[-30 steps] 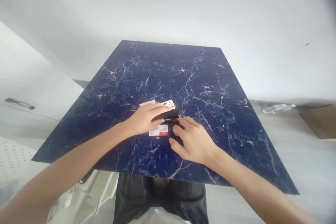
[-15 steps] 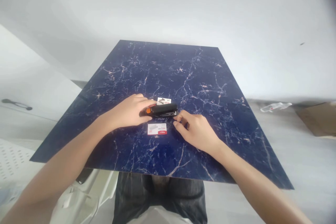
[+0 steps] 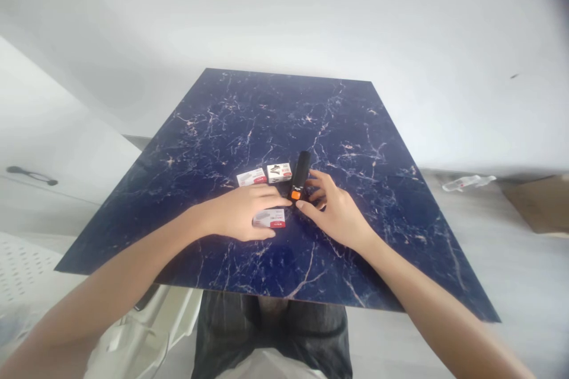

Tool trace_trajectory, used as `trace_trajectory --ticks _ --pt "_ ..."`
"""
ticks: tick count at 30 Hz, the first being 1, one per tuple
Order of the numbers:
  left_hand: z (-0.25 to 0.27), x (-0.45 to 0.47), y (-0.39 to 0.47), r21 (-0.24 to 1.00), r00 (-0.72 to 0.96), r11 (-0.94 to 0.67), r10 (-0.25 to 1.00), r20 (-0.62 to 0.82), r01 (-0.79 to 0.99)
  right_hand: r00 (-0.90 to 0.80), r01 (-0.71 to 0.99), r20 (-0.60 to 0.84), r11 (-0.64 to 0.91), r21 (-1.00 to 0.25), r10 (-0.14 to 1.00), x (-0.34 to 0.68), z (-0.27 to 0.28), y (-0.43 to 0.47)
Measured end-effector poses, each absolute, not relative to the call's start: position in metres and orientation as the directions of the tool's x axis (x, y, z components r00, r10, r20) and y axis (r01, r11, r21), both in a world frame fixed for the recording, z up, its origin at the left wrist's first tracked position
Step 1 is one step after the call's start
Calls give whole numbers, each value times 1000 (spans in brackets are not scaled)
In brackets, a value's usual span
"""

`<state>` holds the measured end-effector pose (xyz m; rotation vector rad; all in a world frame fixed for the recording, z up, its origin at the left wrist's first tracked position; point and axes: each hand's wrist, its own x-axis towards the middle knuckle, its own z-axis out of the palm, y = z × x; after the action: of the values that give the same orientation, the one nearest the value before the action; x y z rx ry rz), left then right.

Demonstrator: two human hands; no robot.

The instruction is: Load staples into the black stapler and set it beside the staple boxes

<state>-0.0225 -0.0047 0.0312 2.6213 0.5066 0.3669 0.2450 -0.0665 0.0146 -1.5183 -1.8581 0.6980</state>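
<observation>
One blue marbled bench (image 3: 275,118) runs partly hidden under both forearms (image 3: 146,254). The right hand (image 3: 336,208) curls beside a stapler (image 3: 302,167), its grip impossible to tell; the left hand (image 3: 237,213), thumb and fingers apart, partly covers a small box (image 3: 277,217). Black with an orange near end, the stapler lies aslant on the bench.

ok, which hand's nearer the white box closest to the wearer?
Left. The left hand partly covers the white box; the right hand is off to its right, by the stapler.
</observation>
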Motion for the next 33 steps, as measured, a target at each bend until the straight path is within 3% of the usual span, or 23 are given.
trace_trajectory --ticks 5,11,16,24,33 --pt "31 -28 2 468 883 -803 461 93 370 -164 673 154 225 -705 974 244 9 -66" --pt "14 -16 -1 424 779 -775 589 216 468 -151 684 170 227 -693 974 244 2 -66" --pt "20 -24 5 465 860 -802 489 149 375 -161 661 153 222 -717 975 243 4 -67" --pt "6 -7 1 494 727 -728 642 245 477 -159 409 109 166 -897 981 242 -3 -58" --pt "5 -5 -1 457 724 -737 643 249 497 -222 274 127 187 -943 967 244 1 -61"
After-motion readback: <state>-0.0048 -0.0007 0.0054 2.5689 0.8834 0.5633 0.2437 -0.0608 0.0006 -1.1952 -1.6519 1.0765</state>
